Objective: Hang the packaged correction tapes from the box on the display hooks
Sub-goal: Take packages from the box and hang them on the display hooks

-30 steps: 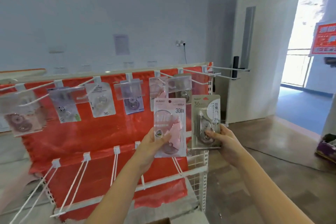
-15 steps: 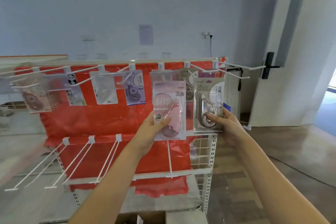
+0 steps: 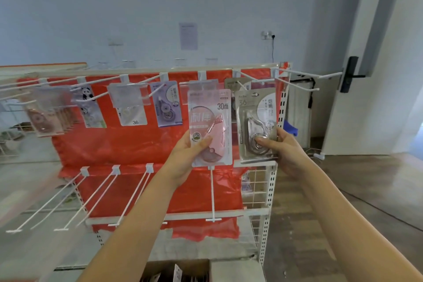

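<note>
Head view, key relation: the pink pack point(image 3: 210, 128) and the grey pack point(image 3: 257, 121) are held upright, long axes vertical, hang holes at the top, just below and in front of the top row of display hooks point(image 3: 295, 80).
Head view, left hand point(image 3: 185, 158): the pink pack is pinched at its lower left, thumb across the face.
Head view, right hand point(image 3: 283, 146): the grey pack is gripped at its lower right, fingers point(image 3: 261, 142) over the blister.
Head view, nearer hand: the right hand is judged nearer to the free hooks at the right end.
Head view, obstructions: hung packs point(image 3: 168, 103) occupy the hooks to the left; another pack is seen directly behind the held pair.
Head view, supply: the box point(image 3: 178, 270) is seen at the bottom edge, with packs inside.
Head view, surroundings: a red backing sheet point(image 3: 128, 144), bare lower hooks point(image 3: 212, 192) and a door point(image 3: 375, 75) are noted.
</note>
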Demonstrator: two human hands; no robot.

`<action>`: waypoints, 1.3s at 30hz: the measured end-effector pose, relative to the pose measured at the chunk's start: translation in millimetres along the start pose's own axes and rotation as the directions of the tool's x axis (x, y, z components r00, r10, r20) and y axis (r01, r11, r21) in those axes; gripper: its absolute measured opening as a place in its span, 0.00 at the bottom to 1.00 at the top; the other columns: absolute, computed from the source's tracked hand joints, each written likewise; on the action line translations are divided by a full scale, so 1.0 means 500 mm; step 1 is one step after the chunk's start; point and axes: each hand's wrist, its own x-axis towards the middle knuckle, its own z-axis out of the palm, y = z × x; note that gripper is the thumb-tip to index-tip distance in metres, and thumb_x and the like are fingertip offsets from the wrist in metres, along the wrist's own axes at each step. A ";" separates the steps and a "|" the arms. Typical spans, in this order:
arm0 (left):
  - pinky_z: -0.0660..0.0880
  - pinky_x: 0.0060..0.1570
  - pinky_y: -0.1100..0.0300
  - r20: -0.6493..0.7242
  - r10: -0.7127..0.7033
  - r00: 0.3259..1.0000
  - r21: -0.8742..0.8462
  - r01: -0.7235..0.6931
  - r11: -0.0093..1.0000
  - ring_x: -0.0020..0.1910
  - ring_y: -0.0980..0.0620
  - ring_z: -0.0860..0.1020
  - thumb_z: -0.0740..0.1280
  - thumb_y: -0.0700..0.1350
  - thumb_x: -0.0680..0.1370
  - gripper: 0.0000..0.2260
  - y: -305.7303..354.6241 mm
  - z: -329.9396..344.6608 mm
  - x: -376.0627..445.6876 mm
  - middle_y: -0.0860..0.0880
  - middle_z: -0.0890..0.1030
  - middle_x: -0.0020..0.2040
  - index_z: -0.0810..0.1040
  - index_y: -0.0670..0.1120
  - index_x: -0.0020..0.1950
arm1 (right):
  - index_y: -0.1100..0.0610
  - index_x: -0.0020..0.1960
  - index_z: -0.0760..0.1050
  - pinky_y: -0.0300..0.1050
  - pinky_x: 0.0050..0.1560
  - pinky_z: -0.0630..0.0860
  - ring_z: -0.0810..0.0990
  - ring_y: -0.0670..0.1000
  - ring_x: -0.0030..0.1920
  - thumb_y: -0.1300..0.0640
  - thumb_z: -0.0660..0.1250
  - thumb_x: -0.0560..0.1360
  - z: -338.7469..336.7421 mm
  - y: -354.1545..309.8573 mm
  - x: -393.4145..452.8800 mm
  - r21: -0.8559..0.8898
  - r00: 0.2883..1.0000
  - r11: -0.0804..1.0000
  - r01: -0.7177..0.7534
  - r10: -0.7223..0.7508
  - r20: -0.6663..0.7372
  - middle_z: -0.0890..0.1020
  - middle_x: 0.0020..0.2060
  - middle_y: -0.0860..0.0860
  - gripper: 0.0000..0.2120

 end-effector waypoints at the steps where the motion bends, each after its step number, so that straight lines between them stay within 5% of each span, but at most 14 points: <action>1: 0.79 0.52 0.56 -0.003 0.002 1.000 0.002 -0.002 1.000 0.54 0.48 0.81 0.68 0.45 0.70 0.17 -0.001 0.000 0.000 0.48 0.83 0.53 0.75 0.49 0.59 | 0.60 0.56 0.73 0.53 0.55 0.77 0.82 0.56 0.47 0.62 0.71 0.64 -0.001 -0.001 0.000 -0.005 1.000 1.000 -0.003 0.003 0.000 0.82 0.48 0.59 0.21; 5: 0.79 0.52 0.56 0.004 -0.004 1.000 -0.010 0.004 1.000 0.56 0.48 0.81 0.68 0.45 0.71 0.18 -0.005 -0.005 -0.004 0.47 0.83 0.55 0.74 0.49 0.61 | 0.58 0.55 0.75 0.54 0.56 0.77 0.81 0.57 0.48 0.57 0.78 0.62 -0.008 -0.001 0.001 -0.016 1.000 1.000 0.001 0.000 0.002 0.83 0.48 0.57 0.24; 16: 0.77 0.57 0.52 -0.009 -0.031 0.999 -0.024 0.030 0.999 0.57 0.45 0.79 0.67 0.44 0.72 0.21 -0.004 -0.013 -0.030 0.42 0.80 0.59 0.72 0.45 0.65 | 0.58 0.61 0.73 0.44 0.47 0.78 0.83 0.53 0.47 0.62 0.70 0.66 0.006 0.006 -0.002 0.051 1.000 0.999 0.006 -0.006 0.004 0.83 0.49 0.56 0.23; 33: 0.69 0.66 0.42 -0.044 -0.076 0.996 0.016 0.077 0.997 0.61 0.40 0.77 0.67 0.47 0.72 0.23 -0.024 -0.032 0.019 0.39 0.79 0.61 0.72 0.43 0.66 | 0.63 0.63 0.70 0.52 0.56 0.76 0.81 0.56 0.49 0.61 0.71 0.65 0.008 0.026 0.029 0.105 0.998 0.993 -0.054 0.055 -0.009 0.82 0.49 0.58 0.27; 39: 0.67 0.66 0.40 -0.026 -0.069 0.997 0.033 0.070 0.997 0.62 0.37 0.75 0.66 0.47 0.74 0.19 -0.032 -0.046 0.055 0.35 0.76 0.61 0.73 0.44 0.63 | 0.60 0.56 0.73 0.47 0.50 0.78 0.81 0.54 0.48 0.66 0.68 0.72 0.015 0.041 0.085 0.114 0.996 0.991 -0.063 0.069 -0.055 0.82 0.48 0.56 0.13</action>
